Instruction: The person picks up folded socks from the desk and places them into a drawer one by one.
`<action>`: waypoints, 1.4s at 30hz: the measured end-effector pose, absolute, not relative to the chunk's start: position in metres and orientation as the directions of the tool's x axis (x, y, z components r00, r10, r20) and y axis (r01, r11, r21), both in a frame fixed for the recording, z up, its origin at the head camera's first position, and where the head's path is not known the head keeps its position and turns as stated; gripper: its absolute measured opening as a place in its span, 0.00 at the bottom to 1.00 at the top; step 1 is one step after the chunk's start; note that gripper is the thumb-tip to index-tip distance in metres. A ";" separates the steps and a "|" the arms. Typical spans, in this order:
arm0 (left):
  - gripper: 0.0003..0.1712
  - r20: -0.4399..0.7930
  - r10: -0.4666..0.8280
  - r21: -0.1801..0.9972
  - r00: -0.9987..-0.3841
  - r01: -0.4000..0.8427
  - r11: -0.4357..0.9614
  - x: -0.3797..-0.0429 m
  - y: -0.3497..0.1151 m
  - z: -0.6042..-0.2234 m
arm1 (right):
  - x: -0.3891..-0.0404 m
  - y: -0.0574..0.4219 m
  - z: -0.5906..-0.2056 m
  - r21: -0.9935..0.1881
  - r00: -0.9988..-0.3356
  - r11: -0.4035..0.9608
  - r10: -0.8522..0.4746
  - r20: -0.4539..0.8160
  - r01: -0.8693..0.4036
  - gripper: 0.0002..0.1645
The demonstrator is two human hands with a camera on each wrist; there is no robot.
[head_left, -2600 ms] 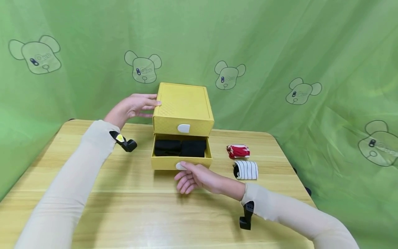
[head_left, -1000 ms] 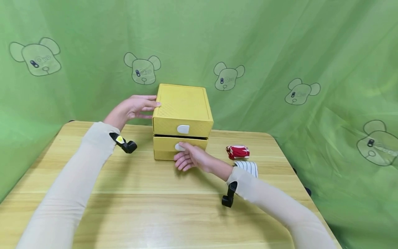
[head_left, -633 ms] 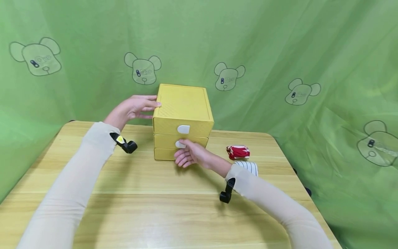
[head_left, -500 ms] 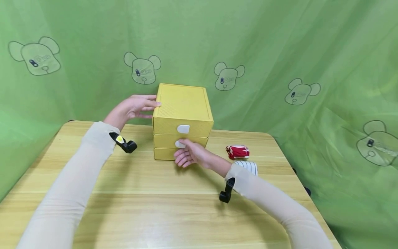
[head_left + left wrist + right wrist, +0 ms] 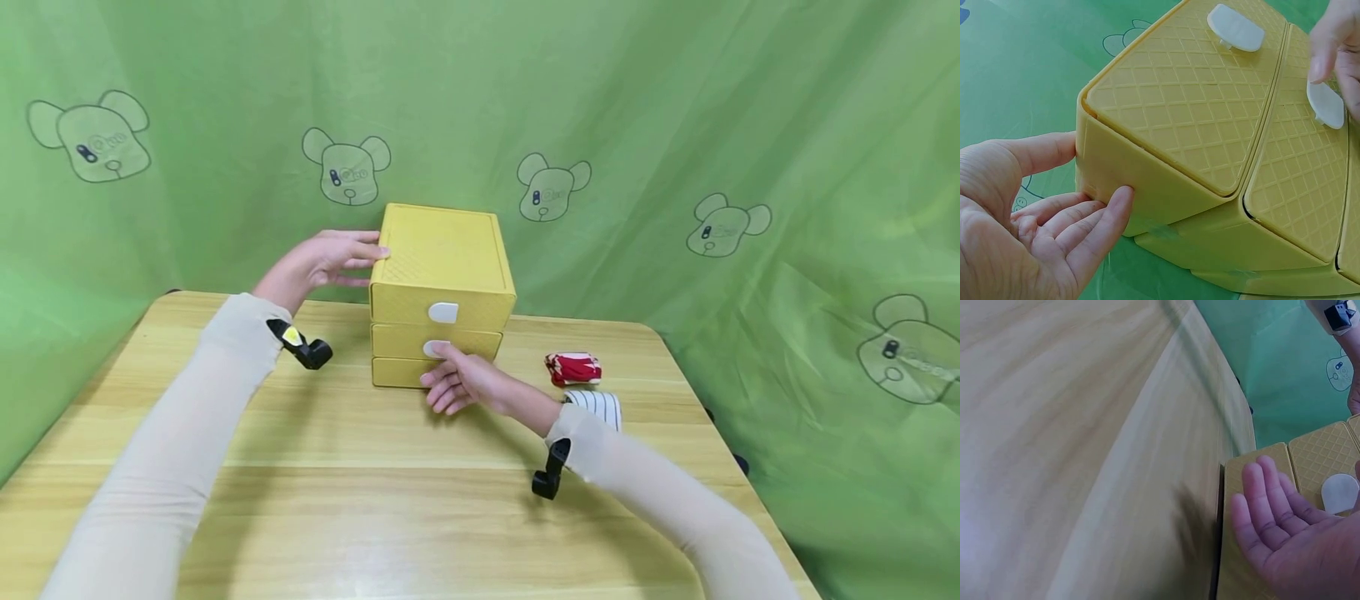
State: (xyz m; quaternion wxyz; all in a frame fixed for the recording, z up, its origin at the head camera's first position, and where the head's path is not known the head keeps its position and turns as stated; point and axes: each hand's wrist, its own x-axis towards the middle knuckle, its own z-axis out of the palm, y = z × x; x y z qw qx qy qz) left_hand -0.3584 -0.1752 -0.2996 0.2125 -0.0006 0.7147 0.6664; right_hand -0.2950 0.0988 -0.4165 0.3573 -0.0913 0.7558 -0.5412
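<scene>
A yellow three-tier drawer box [image 5: 442, 250] stands at the back of the table with all its drawer fronts flush. My left hand [image 5: 322, 258] steadies its left side, thumb at the top edge and fingers spread along the wall. In the left wrist view those straight fingers [image 5: 1100, 234] lie against the side panel. My right hand [image 5: 480, 383] is at the middle drawer, its thumb tip overlapping the white pull tab [image 5: 430, 348]. In the right wrist view its fingers [image 5: 1266, 506] are loosely extended, palm up, holding nothing.
To the right of the box lie a rolled red-and-white cloth [image 5: 573, 368] and a striped white cloth roll [image 5: 597, 406], the latter partly behind my right forearm. A green curtain [image 5: 637, 108] hangs close behind the wooden table [image 5: 360, 508].
The middle drawer, earlier out with black folded cloths inside, has slid in under my right hand, hiding them. Lately that hand has drawn back slightly. My left hand has stayed put.
</scene>
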 end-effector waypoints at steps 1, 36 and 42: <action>0.43 -0.305 0.283 0.952 -0.910 -0.284 0.111 -0.359 -0.175 -0.300 | -0.294 0.100 -0.417 -0.878 -0.724 0.407 -0.522 -0.450 0.252 0.47; 0.43 -0.307 0.289 0.951 -0.907 -0.282 0.124 -0.357 -0.173 -0.300 | -0.293 0.115 -0.463 -0.842 -0.664 0.296 -0.519 -0.539 0.452 0.36; 0.44 -0.304 0.289 0.952 -0.908 -0.279 0.123 -0.357 -0.174 -0.300 | -0.281 0.119 -0.461 -0.843 -0.649 0.326 -0.538 -0.538 0.429 0.37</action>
